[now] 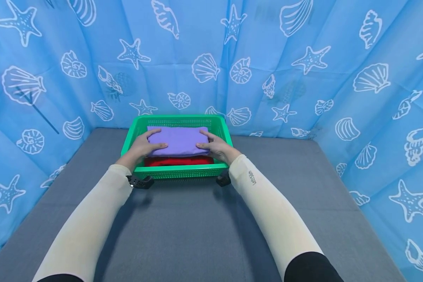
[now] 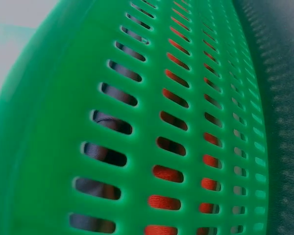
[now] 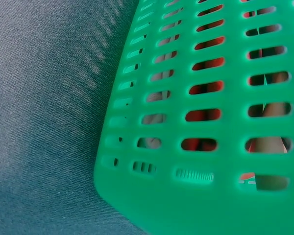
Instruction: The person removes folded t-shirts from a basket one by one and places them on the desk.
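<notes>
A folded purple cloth (image 1: pixel 179 141) lies inside a green plastic basket (image 1: pixel 183 172), above a folded red cloth (image 1: pixel 179 161). My left hand (image 1: pixel 140 147) holds the purple cloth by its left end, and my right hand (image 1: pixel 219 148) holds the right end. Both thumbs rest on top of it; the other fingers are partly hidden. In the left wrist view the slotted basket wall (image 2: pixel 49 132) fills most of the frame, with red cloth (image 2: pixel 164 202) showing through. The right wrist view has the basket wall (image 3: pixel 210 210) too, with red fabric and part of a hand behind its slots.
The basket stands on a grey cloth-covered table (image 1: pixel 190 235), near its back edge. Blue curtains (image 1: pixel 183 47) with white shells and starfish hang behind and at both sides. Black bands with small devices (image 1: pixel 141 182) sit at both wrists, close to the basket's front.
</notes>
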`<state>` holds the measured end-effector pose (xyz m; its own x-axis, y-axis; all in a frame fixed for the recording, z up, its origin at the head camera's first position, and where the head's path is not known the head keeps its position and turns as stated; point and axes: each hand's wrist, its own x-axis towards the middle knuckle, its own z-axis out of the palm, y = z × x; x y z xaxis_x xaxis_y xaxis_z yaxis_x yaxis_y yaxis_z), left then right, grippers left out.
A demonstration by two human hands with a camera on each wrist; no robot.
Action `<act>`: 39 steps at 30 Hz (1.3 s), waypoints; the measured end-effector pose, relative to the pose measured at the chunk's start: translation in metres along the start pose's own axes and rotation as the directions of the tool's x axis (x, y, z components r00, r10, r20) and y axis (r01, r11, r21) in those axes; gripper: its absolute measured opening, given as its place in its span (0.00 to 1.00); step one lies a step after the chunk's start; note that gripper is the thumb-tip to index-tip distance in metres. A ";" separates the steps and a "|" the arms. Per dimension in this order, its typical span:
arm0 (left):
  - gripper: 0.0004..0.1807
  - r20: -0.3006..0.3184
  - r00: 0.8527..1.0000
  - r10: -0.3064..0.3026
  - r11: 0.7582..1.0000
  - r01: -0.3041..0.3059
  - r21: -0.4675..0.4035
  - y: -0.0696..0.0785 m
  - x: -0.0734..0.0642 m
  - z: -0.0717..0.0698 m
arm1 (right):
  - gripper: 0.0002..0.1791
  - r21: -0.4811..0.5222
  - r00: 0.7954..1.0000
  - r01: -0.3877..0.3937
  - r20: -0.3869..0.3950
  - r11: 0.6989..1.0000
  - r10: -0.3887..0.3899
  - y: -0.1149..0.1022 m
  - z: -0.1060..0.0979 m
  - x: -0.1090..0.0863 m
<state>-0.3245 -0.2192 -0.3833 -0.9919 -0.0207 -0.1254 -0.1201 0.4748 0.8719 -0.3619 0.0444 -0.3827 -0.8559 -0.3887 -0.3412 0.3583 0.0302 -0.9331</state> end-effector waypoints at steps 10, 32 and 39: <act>0.45 -0.003 1.000 -0.018 1.000 0.018 -0.014 0.009 -0.007 -0.003 | 0.38 0.074 1.000 -0.002 0.021 0.997 0.000 -0.002 -0.002 -0.003; 0.45 0.016 1.000 0.007 0.999 -0.006 -0.040 0.016 -0.008 0.001 | 0.39 0.123 0.999 0.037 0.026 0.992 -0.041 -0.014 -0.008 -0.016; 0.45 0.013 0.999 0.039 0.999 -0.039 -0.025 0.022 -0.006 0.005 | 0.40 0.098 0.999 0.044 0.025 0.994 -0.047 -0.020 -0.014 -0.024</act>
<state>-0.3208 -0.2043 -0.3661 -0.9953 0.0091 -0.0969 -0.0823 0.4532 0.8876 -0.3536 0.0665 -0.3572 -0.8622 -0.4124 -0.2941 0.3548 -0.0773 -0.9317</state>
